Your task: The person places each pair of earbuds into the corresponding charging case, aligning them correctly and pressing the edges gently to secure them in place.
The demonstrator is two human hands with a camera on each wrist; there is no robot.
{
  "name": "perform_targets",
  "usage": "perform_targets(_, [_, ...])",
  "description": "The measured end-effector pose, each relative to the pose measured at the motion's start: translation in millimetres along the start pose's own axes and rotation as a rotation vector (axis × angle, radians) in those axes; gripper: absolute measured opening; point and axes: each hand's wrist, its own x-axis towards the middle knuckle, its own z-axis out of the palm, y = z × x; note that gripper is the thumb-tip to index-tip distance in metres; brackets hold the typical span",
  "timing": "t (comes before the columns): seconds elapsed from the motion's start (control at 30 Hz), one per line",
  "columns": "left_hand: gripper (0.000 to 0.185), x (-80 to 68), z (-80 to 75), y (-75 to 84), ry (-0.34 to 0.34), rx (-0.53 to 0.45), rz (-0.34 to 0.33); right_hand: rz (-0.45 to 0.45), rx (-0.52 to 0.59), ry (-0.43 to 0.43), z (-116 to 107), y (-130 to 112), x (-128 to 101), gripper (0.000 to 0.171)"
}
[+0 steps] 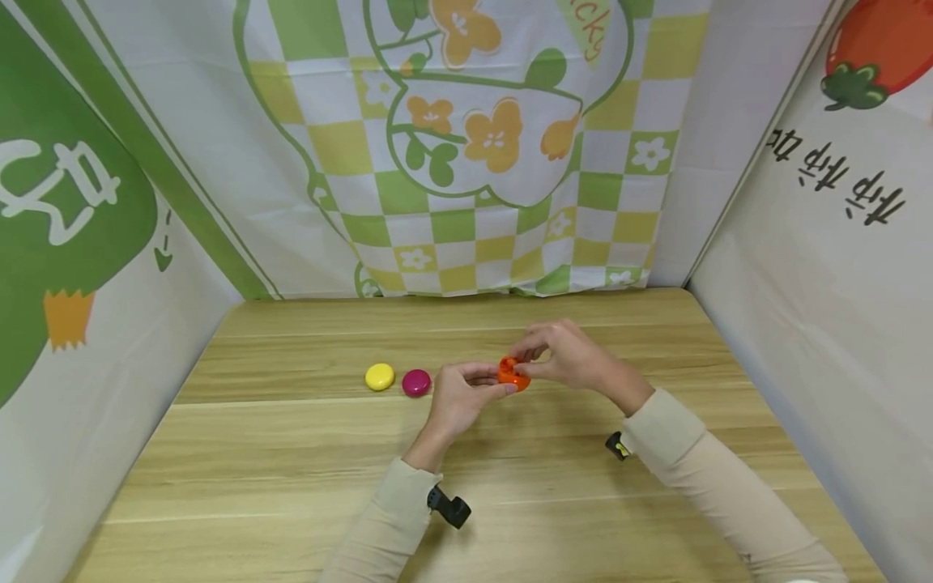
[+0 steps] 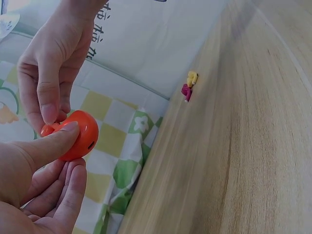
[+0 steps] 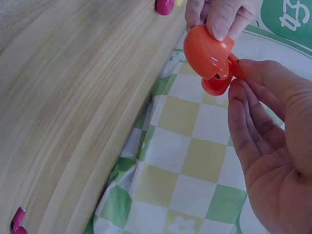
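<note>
Orange case (image 1: 511, 373) above desk (image 1: 291, 453), hinged open, pinched between my left hand (image 1: 459, 398) and right hand (image 1: 576, 356); both grips curled on it, lid toward right.

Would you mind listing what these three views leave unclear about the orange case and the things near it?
- Orange case: head view, too small and covered by the left hand and right hand; whether it holds anything stays unseen.
- Case interior: right wrist view, shell faces outward.
- Yellow case and magenta case: left wrist view, tiny, blurred.
- Pink thing: right wrist view, cut off by the bottom edge.
</note>
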Motion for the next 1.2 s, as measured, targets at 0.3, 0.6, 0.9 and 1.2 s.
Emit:
perform_targets(0.3, [0.029,-0.2,0.0,0.9,-0.002,0.004,-0.008,-0.044,-0.007,-0.027,0,-1,0,0.018])
perform_targets(0.6, [0.033,-0.7,-1.8,2.4,0.032,0.052,-0.011,0.212,0.196,0.048,-8,13,2,0.021])
perform_targets(0.9, [0.034,-1.6,-2.3,3.2,0.047,0.058,-0.009,0.443,0.579,-0.104,-2,38,-5,0.035])
perform_targets(1.2, [0.031,-0.2,2.3,1.2,0.041,0.042,0.002,0.495,0.892,-0.139,20,55,-11,0.043])
